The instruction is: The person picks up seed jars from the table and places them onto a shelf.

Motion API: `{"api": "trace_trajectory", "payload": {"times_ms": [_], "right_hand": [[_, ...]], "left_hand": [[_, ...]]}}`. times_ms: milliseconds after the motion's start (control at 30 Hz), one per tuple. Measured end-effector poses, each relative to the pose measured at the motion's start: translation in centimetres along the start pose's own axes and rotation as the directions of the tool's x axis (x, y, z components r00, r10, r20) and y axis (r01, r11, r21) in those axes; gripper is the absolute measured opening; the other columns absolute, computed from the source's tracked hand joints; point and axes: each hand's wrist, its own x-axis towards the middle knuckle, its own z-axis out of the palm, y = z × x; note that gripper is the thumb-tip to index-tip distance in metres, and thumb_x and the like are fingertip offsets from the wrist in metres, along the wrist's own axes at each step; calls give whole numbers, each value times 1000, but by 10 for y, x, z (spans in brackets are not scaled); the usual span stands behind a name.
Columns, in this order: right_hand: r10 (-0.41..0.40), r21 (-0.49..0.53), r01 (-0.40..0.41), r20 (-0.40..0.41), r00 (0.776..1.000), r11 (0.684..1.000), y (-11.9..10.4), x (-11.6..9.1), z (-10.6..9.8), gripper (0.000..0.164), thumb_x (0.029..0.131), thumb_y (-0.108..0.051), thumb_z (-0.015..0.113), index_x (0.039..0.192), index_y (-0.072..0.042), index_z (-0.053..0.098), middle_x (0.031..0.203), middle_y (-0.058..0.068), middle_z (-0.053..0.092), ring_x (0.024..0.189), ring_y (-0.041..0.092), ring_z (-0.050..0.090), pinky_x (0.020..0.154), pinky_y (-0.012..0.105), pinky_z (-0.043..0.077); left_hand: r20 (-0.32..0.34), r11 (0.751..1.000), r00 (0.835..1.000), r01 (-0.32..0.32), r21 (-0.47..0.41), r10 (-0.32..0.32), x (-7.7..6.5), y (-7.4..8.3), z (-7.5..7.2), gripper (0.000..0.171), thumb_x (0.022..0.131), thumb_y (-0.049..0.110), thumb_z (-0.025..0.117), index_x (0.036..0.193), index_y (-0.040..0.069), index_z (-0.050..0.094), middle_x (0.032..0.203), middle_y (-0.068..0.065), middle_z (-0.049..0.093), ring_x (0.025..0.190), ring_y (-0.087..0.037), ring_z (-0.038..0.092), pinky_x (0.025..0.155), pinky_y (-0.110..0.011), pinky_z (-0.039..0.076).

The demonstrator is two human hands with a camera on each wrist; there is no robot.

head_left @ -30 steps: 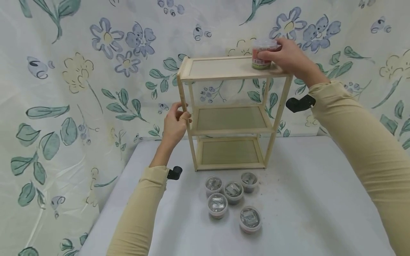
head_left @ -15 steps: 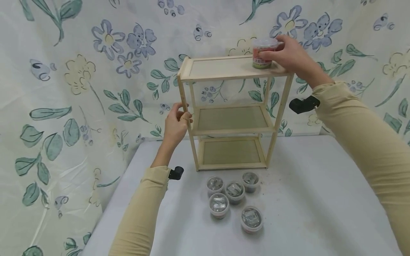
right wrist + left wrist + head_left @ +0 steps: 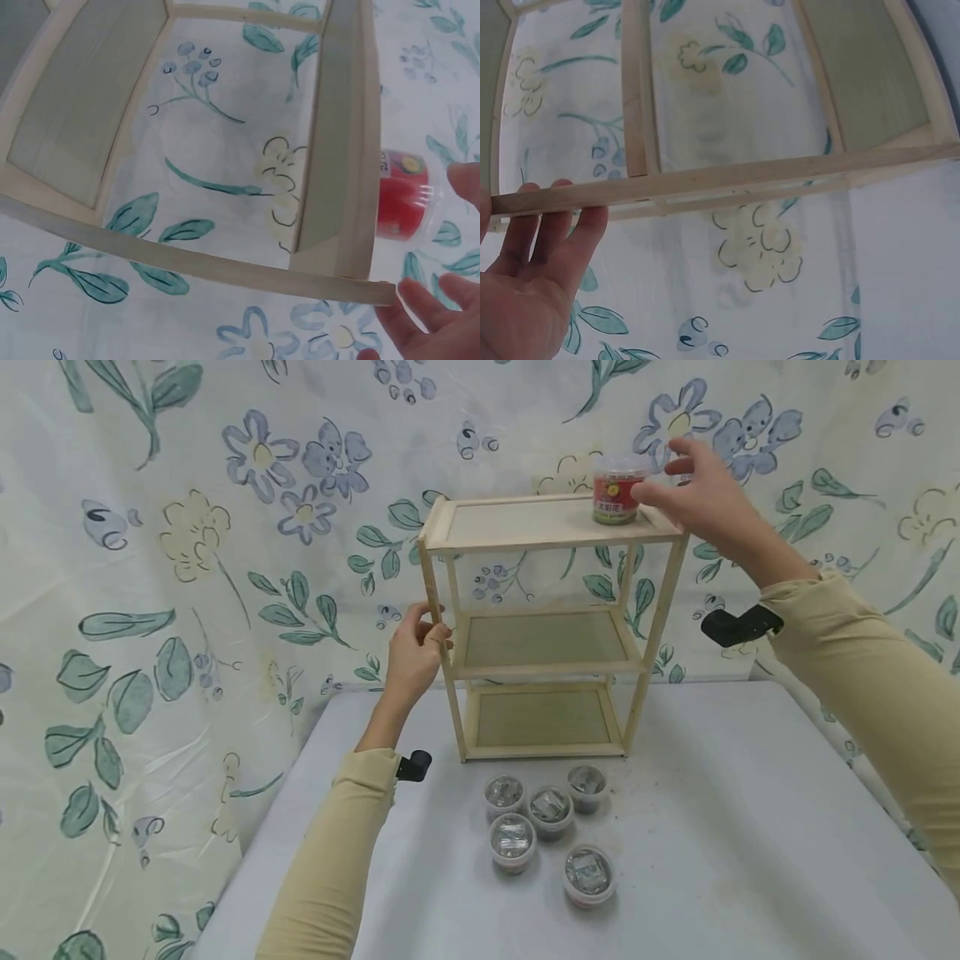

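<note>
My left grip [image 3: 414, 650] clasped the rack [image 3: 517, 518]; right grip [image 3: 712, 506], loose, hung by the upright jar [image 3: 615, 495] on top, seemingly apart.

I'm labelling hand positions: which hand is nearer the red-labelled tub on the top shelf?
Right. The right hand is close beside the red-labelled tub; the left hand is lower and farther away, holding the rack's left front post.

One three-tiered pale wooden rack [image 3: 517, 522]; one cylindrical red-labelled plastic jar [image 3: 615, 497]; five round grey-topped tubs [image 3: 504, 792] [image 3: 550, 804] [image 3: 587, 779] [image 3: 512, 837] [image 3: 589, 871]; two bare hands [image 3: 412, 656] [image 3: 708, 502]; two beige fabric sleeves [image 3: 330, 852] [image 3: 870, 693]; two black wrist devices [image 3: 414, 766] [image 3: 741, 626]; one white table [image 3: 712, 827].
</note>
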Motion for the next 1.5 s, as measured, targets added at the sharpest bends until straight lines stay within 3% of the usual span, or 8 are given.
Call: {"api": "trace_trajectory", "payload": {"times_ms": [233,467,900,1067,1300,1500], "right_hand": [[-76,25,78,-81,994,997,1,-14,-8,79,95,-42,59,159,-24,16,161,10,27,143,31,34,115,47,34],[-105,30,108,-98,990,994,6,-29,-12,74,95,-39,60,158,-25,22,157,10,34,139,33,40,113,47,37],[-185,-2,186,-143,972,982,22,-76,3,67,96,-35,61,155,-23,31,151,12,44,132,32,45,105,50,43],[-225,3,227,-140,964,974,43,-98,20,68,95,-32,64,154,-19,33,148,15,46,131,35,44,102,45,38],[-268,-5,270,-153,951,963,96,-128,62,64,94,-21,68,150,-10,39,138,20,53,123,37,48,91,29,37],[-209,46,214,-96,973,976,138,-150,105,61,95,-21,66,148,-4,39,135,20,54,122,34,49,92,38,38]], "left_hand": [[2,1000,1000,-8,-2,8,1,2,-2,27,101,6,51,128,5,54,99,-29,64,89,-40,68,81,-46,55],[12,1000,1000,6,-27,-5,3,0,-2,31,102,9,50,133,5,52,103,-31,63,93,-44,67,86,-51,53],[6,1000,1000,-9,-19,9,3,3,-4,27,102,7,50,129,5,53,101,-32,62,91,-43,66,83,-47,54],[-1,1000,1000,-16,-24,16,5,2,-4,27,101,7,50,128,5,54,100,-30,63,89,-41,67,82,-46,55],[15,999,1000,-1,-39,1,4,2,-2,28,101,7,50,129,5,53,103,-32,62,90,-40,67,81,-42,54],[20,999,1000,-4,-33,4,1,-2,-1,29,101,6,50,129,3,53,100,-30,63,88,-40,67,80,-43,54]]}}
